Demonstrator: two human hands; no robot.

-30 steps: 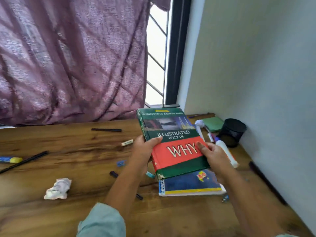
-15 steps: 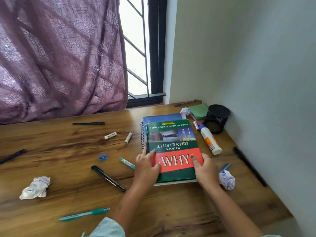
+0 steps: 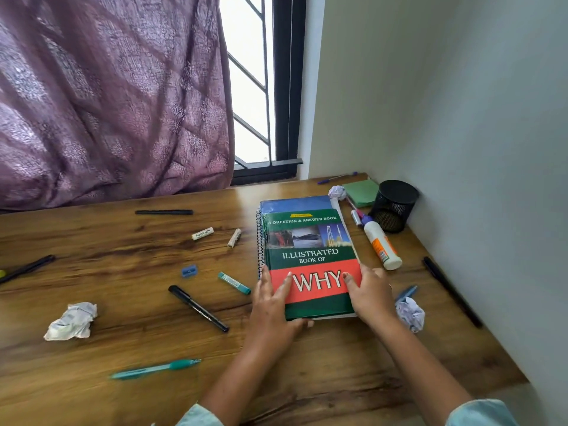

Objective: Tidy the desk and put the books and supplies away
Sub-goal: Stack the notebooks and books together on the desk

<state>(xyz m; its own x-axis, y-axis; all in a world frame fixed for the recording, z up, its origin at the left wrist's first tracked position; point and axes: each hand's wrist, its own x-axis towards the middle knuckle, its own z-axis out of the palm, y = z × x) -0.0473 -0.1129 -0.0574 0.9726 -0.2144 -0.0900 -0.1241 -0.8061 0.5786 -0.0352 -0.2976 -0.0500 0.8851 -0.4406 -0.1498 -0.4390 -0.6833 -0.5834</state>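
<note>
Left hand (image 3: 270, 312), right hand (image 3: 372, 298) — on book (image 3: 307, 241)

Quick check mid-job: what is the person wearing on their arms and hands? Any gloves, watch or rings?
No gloves: the left hand and right hand are bare, with no rings or watch in sight. Both forearms are uncovered. A pale blue-green left sleeve and a matching right sleeve show only at the bottom edge of the view, ending near the elbows.
</note>
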